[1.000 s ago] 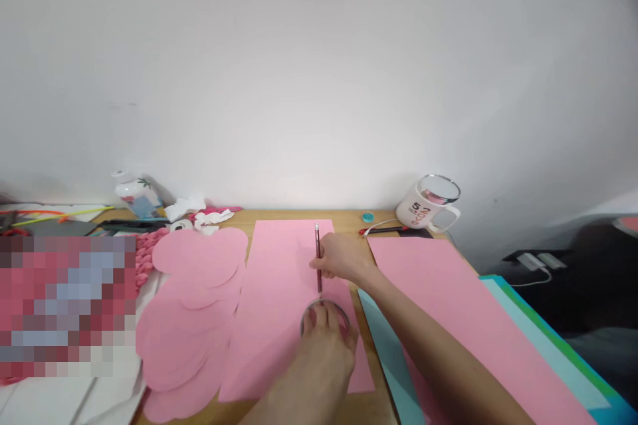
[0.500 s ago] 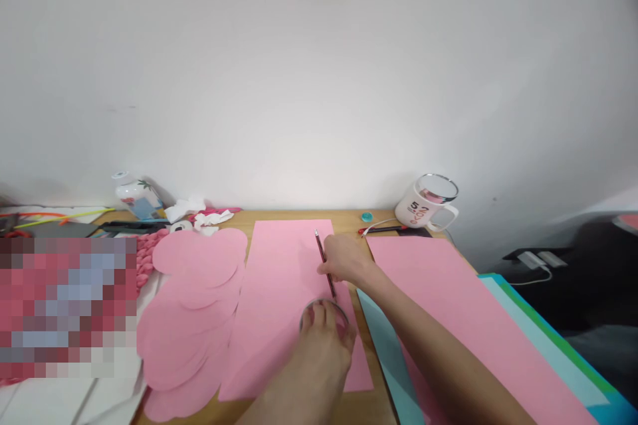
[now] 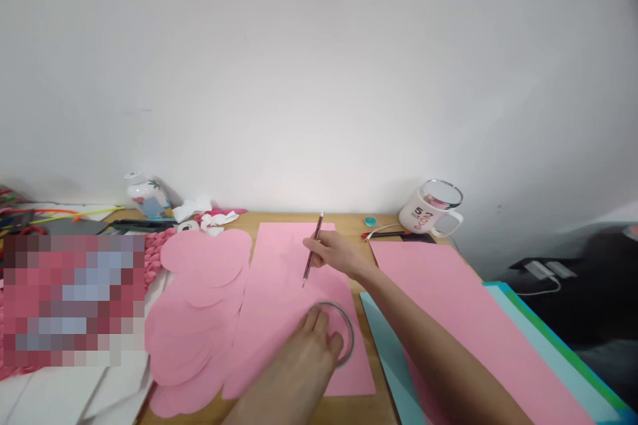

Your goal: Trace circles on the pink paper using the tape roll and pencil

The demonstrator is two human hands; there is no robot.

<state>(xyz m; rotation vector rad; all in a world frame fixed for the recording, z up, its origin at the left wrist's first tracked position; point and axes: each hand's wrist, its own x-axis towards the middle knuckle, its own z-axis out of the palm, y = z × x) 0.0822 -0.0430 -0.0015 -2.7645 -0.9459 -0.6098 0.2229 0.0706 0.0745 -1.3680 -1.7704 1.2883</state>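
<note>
A pink paper sheet (image 3: pixel 272 319) lies in the middle of the table. On its lower right part rests a thin grey-rimmed ring (image 3: pixel 352 339), with pink showing inside it; whether a clear disc fills it I cannot tell. My left hand (image 3: pixel 312 345) reaches in from below, fingers curled and pressing on the ring's left side. Above it, my right hand (image 3: pixel 331 254) is closed round a dark striped pencil (image 3: pixel 308 271). The pencil slants, silver end up and point down over the sheet, up and left of the ring. Whether the point touches the paper is unclear.
Overlapping scalloped pink paper cut-outs (image 3: pixel 199 319) lie to the left. A larger pink sheet (image 3: pixel 448 305) covers light blue paper (image 3: pixel 386 352) on the right. A white mug (image 3: pixel 423 212), a teal disc (image 3: pixel 369 221) and a white bottle (image 3: pixel 147 198) stand along the wall.
My right hand has swung the pencil round so its point now faces down and left. My left hand has shifted left on the ring, leaving more of the ring's right side uncovered.
</note>
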